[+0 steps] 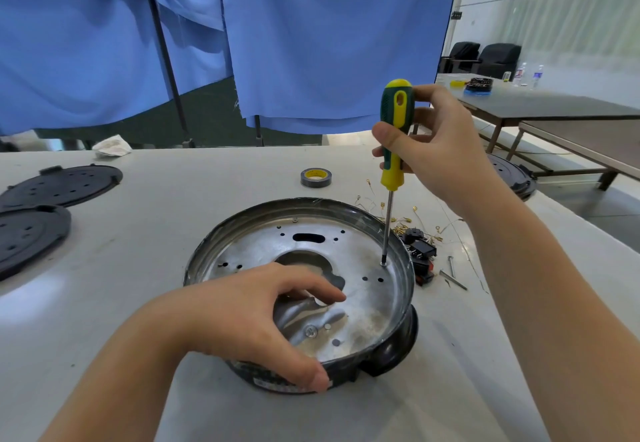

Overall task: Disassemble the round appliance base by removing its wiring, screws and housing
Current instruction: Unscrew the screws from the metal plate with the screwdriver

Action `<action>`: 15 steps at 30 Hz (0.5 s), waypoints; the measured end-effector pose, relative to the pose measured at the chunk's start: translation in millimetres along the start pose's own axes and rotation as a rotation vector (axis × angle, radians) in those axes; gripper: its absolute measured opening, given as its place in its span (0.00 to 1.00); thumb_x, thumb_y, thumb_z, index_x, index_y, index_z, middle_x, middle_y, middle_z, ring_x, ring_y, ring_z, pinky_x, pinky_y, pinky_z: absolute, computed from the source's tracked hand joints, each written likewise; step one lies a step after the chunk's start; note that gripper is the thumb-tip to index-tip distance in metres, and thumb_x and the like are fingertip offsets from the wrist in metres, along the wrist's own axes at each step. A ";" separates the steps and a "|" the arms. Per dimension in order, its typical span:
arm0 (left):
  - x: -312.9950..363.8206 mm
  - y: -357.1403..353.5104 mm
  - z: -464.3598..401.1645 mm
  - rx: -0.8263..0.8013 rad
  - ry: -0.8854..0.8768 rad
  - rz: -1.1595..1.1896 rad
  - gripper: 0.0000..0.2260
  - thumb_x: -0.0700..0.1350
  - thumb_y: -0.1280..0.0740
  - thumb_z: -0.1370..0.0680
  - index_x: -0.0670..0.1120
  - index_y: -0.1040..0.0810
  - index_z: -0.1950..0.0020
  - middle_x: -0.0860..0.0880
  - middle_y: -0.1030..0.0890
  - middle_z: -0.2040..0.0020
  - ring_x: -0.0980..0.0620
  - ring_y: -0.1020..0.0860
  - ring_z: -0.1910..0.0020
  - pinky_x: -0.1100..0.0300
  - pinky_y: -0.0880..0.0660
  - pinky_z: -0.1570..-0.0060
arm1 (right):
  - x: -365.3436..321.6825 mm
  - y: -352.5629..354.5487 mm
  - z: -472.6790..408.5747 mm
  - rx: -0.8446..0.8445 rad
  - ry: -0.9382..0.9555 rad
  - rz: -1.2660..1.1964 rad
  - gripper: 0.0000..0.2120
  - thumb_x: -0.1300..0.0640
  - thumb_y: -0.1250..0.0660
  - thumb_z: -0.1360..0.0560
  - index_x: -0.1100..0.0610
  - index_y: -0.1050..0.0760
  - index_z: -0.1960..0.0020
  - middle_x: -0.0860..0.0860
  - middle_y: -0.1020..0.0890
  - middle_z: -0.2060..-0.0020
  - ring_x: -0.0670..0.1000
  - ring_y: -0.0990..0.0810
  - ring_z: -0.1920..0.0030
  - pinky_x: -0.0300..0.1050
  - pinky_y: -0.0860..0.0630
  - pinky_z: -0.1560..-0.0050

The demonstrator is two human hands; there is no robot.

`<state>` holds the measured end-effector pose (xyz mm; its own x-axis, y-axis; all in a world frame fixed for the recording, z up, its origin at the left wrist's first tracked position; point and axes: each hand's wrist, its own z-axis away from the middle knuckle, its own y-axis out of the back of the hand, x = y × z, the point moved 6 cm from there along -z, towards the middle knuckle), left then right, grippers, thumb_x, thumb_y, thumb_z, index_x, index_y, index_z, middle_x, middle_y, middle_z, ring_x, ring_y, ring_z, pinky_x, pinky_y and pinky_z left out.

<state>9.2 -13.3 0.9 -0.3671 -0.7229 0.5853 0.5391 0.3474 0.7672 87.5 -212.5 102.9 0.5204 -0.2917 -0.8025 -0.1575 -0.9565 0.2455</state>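
The round appliance base, a black housing with a silver metal plate inside, lies on the white table in front of me. My left hand grips its near rim, thumb on the outer wall and fingers over the plate. My right hand holds a green and yellow screwdriver upright. Its tip sits on a screw at the plate's right side. Another screw shows near my left hand. Removed wires with gold terminals and black electrical parts lie just right of the base.
Two black round covers lie at the left. A roll of tape stands behind the base. Loose long screws lie at the right, another black base past my right wrist. A crumpled cloth sits at the far edge.
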 end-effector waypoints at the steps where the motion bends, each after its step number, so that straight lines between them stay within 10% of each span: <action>1: -0.2 0.0 -0.2 0.001 0.000 0.001 0.35 0.70 0.26 0.46 0.77 0.33 0.41 0.78 0.34 0.45 0.76 0.33 0.42 0.64 0.32 0.38 | -1.2 -2.3 0.3 -0.011 0.008 -0.004 0.18 0.56 0.29 0.26 0.52 0.33 0.41 0.50 0.20 0.52 0.48 0.14 0.61 0.44 0.17 0.58; 15: -1.8 -0.1 -2.1 -0.019 0.004 -0.017 0.35 0.71 0.26 0.45 0.77 0.33 0.40 0.75 0.32 0.42 0.70 0.32 0.39 0.61 0.32 0.36 | 8.3 9.9 -0.6 0.011 -0.019 0.109 0.20 0.52 0.27 0.28 0.53 0.36 0.44 0.52 0.20 0.55 0.51 0.15 0.62 0.47 0.17 0.58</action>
<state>11.4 -13.3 -0.7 -0.3738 -0.7308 0.5711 0.5473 0.3233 0.7720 90.7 -224.3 99.0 0.4835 -0.3941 -0.7816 -0.2218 -0.9189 0.3261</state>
